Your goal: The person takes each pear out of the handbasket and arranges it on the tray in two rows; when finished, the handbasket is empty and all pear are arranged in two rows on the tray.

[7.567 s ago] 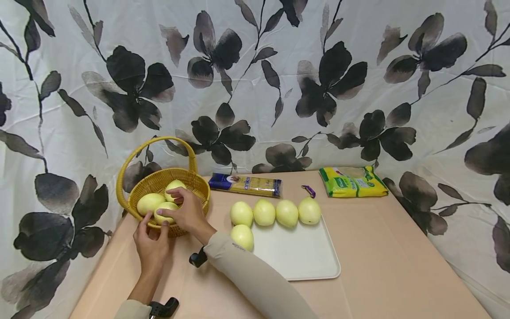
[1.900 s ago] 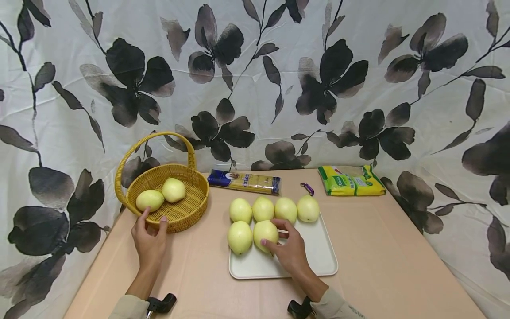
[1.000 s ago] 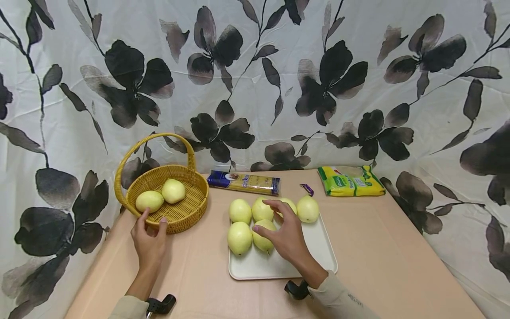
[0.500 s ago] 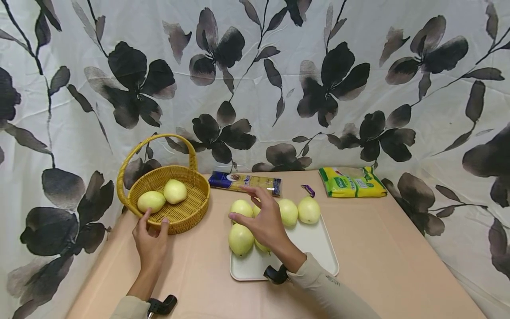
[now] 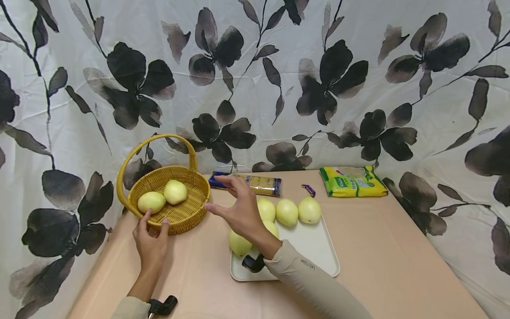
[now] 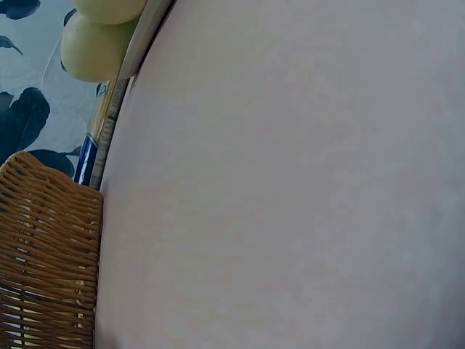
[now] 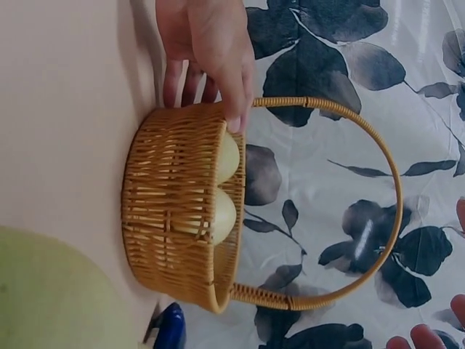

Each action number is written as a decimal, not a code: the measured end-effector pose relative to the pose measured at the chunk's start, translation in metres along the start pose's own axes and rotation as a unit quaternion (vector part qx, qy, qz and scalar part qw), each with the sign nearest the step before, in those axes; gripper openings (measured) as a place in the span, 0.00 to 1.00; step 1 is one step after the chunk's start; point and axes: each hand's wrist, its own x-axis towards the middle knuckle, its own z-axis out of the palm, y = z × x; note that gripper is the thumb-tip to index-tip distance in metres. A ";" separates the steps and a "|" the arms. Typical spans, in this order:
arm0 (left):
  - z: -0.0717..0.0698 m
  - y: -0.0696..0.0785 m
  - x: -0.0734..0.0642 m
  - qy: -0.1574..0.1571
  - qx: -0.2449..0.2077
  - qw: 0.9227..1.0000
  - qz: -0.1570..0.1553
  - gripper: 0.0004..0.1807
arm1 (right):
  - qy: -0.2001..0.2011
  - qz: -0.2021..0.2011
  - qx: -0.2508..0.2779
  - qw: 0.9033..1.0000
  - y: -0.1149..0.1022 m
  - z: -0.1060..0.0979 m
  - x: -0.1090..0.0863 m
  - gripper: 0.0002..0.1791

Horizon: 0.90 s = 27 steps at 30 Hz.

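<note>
My left hand (image 5: 151,243) grips the near rim of the yellow wicker basket (image 5: 195,219), one fingertip beside a pale yellow-green fruit (image 5: 151,202). A second such fruit (image 5: 175,191) lies behind it in the basket. In the right wrist view, the left hand (image 7: 211,43) has fingers along the basket's outer wall (image 7: 167,196). Nothing is in my right hand (image 5: 243,212), spread above the white tray's left side and pointing at the basket. Several similar round fruits (image 5: 287,212) stand on the tray (image 5: 307,257), partly hidden by that hand.
A blue-and-gold packet (image 5: 264,185) lies behind the tray, with a small purple wrapped item (image 5: 308,190) to its right. Farther right is a yellow-green bag (image 5: 353,181). Flowered cloth (image 5: 263,88) hangs behind the peach-coloured table (image 5: 382,266).
One fruit has gone from the basket to the tray, where my right hand let go of it. That hand has since moved left toward the basket. The left hand has stayed at the rim.
</note>
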 end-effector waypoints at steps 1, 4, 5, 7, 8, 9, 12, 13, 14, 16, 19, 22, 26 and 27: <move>0.000 0.000 0.000 0.000 0.000 1.000 0.001 0.36 | -0.001 -0.003 0.000 1.000 0.000 0.003 0.002 0.37; 0.000 0.000 0.000 -0.001 0.000 1.000 0.000 0.36 | -0.002 -0.011 -0.005 1.000 0.002 0.014 0.009 0.37; 0.000 0.000 0.000 -0.002 -0.001 1.000 -0.001 0.36 | -0.002 -0.012 -0.007 1.000 0.003 0.018 0.011 0.37; 0.000 0.000 0.000 -0.003 0.001 1.000 -0.001 0.37 | -0.001 -0.017 -0.012 1.000 0.004 0.025 0.017 0.37; 0.000 0.000 0.000 -0.004 0.002 1.000 -0.001 0.37 | 0.000 -0.019 -0.019 1.000 0.005 0.029 0.019 0.37; 0.000 0.000 0.000 -0.004 0.003 1.000 -0.003 0.37 | 0.000 -0.021 -0.024 1.000 0.006 0.032 0.022 0.37; 0.000 0.000 0.001 -0.004 0.006 1.000 -0.009 0.37 | -0.001 -0.020 -0.040 0.999 0.009 0.044 0.031 0.37; 0.001 0.000 0.001 -0.004 0.007 1.000 -0.012 0.36 | -0.002 -0.019 -0.042 0.999 0.010 0.048 0.033 0.37; 0.001 0.000 0.001 -0.004 0.007 1.000 -0.015 0.36 | -0.004 -0.016 -0.044 0.999 0.011 0.052 0.036 0.37; 0.002 0.000 0.002 -0.004 0.006 1.000 -0.018 0.36 | -0.008 -0.012 -0.038 0.999 0.014 0.060 0.041 0.36; 0.002 -0.001 0.004 -0.005 0.007 1.000 -0.021 0.36 | -0.014 -0.001 -0.030 0.999 0.018 0.073 0.047 0.35; 0.002 -0.001 0.004 -0.005 0.005 1.000 -0.022 0.36 | -0.018 0.014 -0.034 0.999 0.023 0.084 0.053 0.35; 0.002 0.000 0.004 -0.003 0.003 1.000 -0.021 0.36 | -0.031 0.030 -0.050 0.998 0.030 0.097 0.061 0.35; 0.002 0.000 0.004 -0.002 0.006 1.000 -0.022 0.36 | -0.036 0.034 -0.051 0.998 0.031 0.100 0.062 0.35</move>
